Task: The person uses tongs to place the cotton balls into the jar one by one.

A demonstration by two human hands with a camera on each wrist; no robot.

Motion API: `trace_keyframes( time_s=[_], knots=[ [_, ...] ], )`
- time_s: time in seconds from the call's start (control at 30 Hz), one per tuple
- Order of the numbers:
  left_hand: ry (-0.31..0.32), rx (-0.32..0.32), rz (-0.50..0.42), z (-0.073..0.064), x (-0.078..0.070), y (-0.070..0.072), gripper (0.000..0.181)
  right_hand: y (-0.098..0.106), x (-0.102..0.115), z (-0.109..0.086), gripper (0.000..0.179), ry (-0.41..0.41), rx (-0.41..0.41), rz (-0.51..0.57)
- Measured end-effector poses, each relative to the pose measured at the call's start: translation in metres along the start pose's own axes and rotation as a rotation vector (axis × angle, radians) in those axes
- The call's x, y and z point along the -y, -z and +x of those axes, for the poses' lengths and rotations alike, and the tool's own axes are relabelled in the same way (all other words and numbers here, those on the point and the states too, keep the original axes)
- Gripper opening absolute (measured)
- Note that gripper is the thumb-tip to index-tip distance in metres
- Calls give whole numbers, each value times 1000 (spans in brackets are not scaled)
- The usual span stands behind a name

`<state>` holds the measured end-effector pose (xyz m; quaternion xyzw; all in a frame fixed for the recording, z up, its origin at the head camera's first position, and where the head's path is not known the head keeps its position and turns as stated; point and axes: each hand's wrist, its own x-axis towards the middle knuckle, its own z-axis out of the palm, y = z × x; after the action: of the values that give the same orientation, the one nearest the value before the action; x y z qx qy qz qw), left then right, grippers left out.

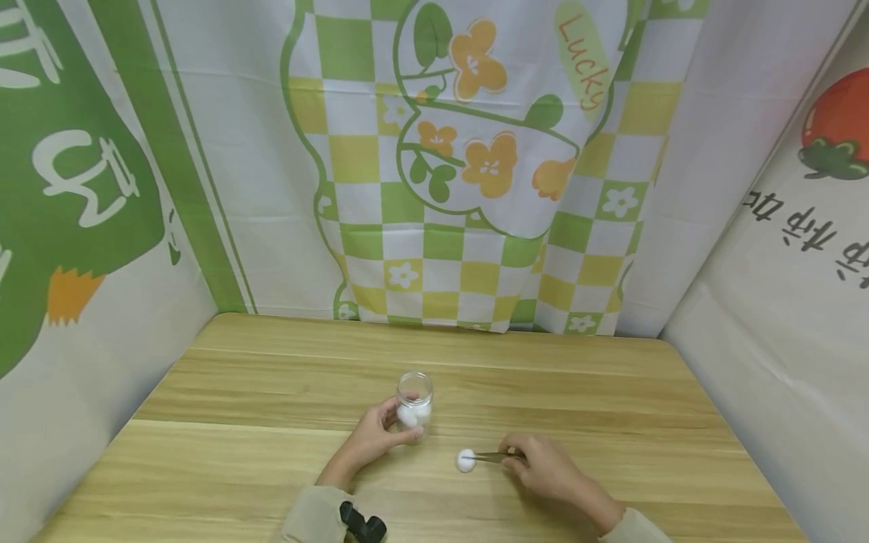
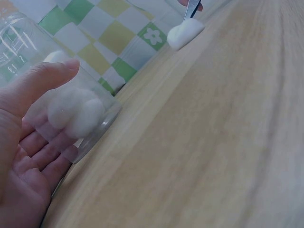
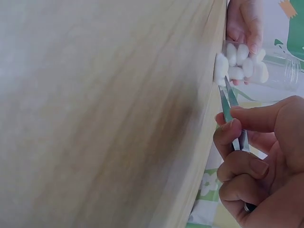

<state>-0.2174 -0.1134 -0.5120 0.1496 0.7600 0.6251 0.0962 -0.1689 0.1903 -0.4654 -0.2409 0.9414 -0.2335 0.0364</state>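
Note:
My left hand (image 1: 376, 436) holds a clear open-topped jar (image 1: 416, 388) upright on the table, thumb and fingers curled round its side. Several white cotton balls (image 2: 76, 111) lie in the lower part of the jar. To the right, my right hand (image 1: 546, 467) pinches metal tweezers (image 3: 228, 102) between thumb and fingers. The tips of the tweezers point left and touch a single cotton ball (image 1: 465, 460) resting on the tabletop. Whether the tips grip this ball or only meet it, I cannot tell.
The wood-grain table (image 1: 271, 377) spreads around both hands. A checked green and yellow cloth (image 1: 441, 249) hangs behind its far edge, with printed white cloths at both sides. A black device (image 1: 363, 523) sits on the left wrist.

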Motion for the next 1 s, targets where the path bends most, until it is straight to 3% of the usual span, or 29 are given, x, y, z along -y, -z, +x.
trace_keyframes(
  time_s=[0.67,1.0],
  knots=[
    [-8,-4,9,1,2,0,64,1,5,2,10,51,-66,-70],
    [-8,-2,19,1,1,1,64,7,8,6,11,49,-61,-47]
  ],
)
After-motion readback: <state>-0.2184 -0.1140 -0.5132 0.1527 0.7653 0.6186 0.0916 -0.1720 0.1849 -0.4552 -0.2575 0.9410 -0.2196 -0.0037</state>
